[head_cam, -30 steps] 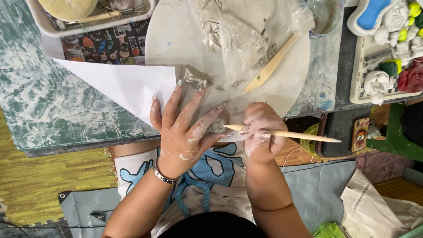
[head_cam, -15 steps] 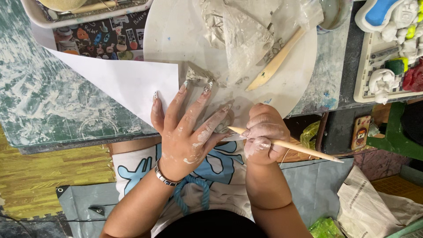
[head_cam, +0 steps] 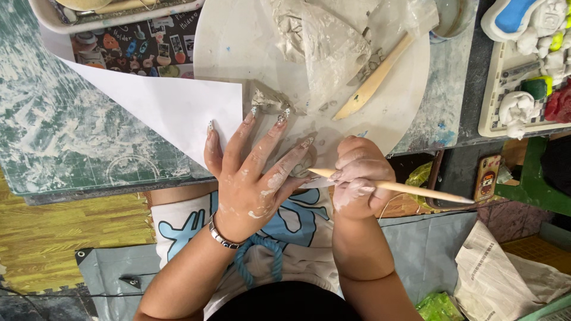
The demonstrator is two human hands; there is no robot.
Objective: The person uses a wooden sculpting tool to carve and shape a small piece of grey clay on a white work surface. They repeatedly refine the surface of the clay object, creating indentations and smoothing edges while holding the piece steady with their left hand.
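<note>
Left hand (head_cam: 253, 178) laid flat, fingers spread, over the edge of the white paper sheet (head_cam: 172, 110) and a grey clay piece (head_cam: 267, 100) on the round board (head_cam: 238, 47). Right hand (head_cam: 357, 178) closed, pinching a thin wooden stick (head_cam: 404, 189), now tilted more than a second ago, its tip meeting the left thumb. Wooden spatula (head_cam: 373, 80) lying apart beside the crumpled plastic (head_cam: 330, 44).

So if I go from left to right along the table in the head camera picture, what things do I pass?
Green cutting mat → white paper sheet → left hand → right hand holding a wooden stick → white tray of painted clay figures.
</note>
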